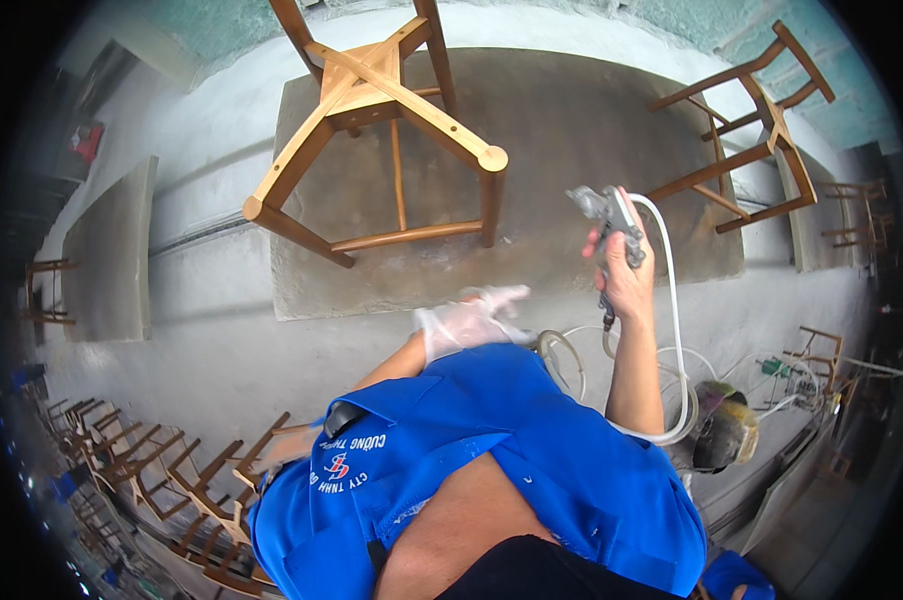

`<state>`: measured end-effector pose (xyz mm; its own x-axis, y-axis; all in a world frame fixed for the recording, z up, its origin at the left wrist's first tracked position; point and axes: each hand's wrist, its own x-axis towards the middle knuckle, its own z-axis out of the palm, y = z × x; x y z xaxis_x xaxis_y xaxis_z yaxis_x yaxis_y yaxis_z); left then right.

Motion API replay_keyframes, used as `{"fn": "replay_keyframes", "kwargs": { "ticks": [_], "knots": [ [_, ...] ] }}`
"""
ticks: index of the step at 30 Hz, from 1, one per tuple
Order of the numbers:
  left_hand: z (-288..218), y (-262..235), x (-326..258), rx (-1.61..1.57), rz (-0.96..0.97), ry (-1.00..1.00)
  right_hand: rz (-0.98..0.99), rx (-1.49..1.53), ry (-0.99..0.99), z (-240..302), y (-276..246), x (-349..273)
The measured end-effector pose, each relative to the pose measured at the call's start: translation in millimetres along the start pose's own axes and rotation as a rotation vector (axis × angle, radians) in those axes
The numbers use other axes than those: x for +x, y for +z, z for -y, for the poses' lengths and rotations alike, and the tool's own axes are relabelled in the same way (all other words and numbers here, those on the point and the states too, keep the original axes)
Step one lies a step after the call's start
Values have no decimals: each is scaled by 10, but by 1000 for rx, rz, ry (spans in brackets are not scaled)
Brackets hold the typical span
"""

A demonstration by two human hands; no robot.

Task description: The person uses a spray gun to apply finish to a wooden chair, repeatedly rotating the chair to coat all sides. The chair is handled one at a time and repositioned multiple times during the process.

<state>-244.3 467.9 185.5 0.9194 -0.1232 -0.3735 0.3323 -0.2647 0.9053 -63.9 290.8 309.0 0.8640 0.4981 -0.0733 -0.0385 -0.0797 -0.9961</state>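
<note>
My right hand is wrapped round the grip of a grey metal spray gun, raised in front of me with its nozzle toward the upper left. From the gun a white hose loops down past my forearm. My left hand, in a thin clear plastic glove, is held before my waist, fingers stretched out and slightly blurred, with nothing in it. Ahead of both hands, a wooden chair frame with pale top bars and brown legs stands on a large grey board, apart from my hands.
At the far right stands another brown chair frame. A stained round container and coiled hoses lie to my right. Behind my left side are rows of chair frames. A second grey board is at the left.
</note>
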Motion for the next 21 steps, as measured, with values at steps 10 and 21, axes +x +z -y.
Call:
{"fn": "replay_keyframes", "kwargs": {
  "ticks": [10, 21],
  "knots": [
    [154, 1219, 1330, 224, 205, 115, 250, -300, -160, -448, 323, 1636],
    [-347, 1266, 452, -61, -473, -270, 308, -304, -224, -616, 1074, 2471]
  ]
}}
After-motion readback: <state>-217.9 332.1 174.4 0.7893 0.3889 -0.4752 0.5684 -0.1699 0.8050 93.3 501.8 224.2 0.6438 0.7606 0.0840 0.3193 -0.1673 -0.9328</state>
